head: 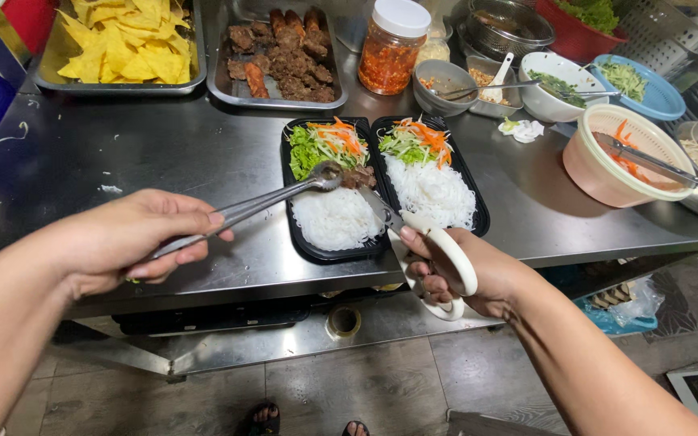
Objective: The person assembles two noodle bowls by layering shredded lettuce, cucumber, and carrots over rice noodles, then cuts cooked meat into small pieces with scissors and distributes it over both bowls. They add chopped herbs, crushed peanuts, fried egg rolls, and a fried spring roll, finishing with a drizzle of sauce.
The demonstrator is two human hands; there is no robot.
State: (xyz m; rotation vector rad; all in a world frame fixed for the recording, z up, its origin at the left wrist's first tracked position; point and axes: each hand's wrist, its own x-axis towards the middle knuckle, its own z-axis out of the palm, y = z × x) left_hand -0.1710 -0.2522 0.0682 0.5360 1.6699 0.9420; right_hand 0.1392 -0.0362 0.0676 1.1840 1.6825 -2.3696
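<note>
My left hand (135,242) is closed around the handles of metal tongs (264,202), grip clamped on them. The tongs' tips reach over the left black tray (292,218) and pinch a piece of grilled meat (357,176) sitting at the top of its white noodles (333,218), just below the lettuce and shredded carrot.

My right hand (454,270) has its fingers through the white handles of scissors (409,234), grip clamped on those handles. The blades point up toward the meat piece; I cannot tell whether they touch it.

The two black trays lie side by side near the front edge of the steel tabletop (163,153), about midway along it. The right black tray (474,198) holds noodles and a heap of shredded greens and carrot, with no meat on it.

Toward the back edge: a steel pan of yellow chips (127,44) at the back left corner, and beside it a steel pan of grilled meat (284,56). Next comes a jar with a white lid (389,44) holding red chilli paste. Right of that are small steel bowls, a white bowl (559,85) with greens, and a blue plate (648,89).

By the right edge a pink colander (624,153) holds carrot shreds, with tongs laid across it.
</note>
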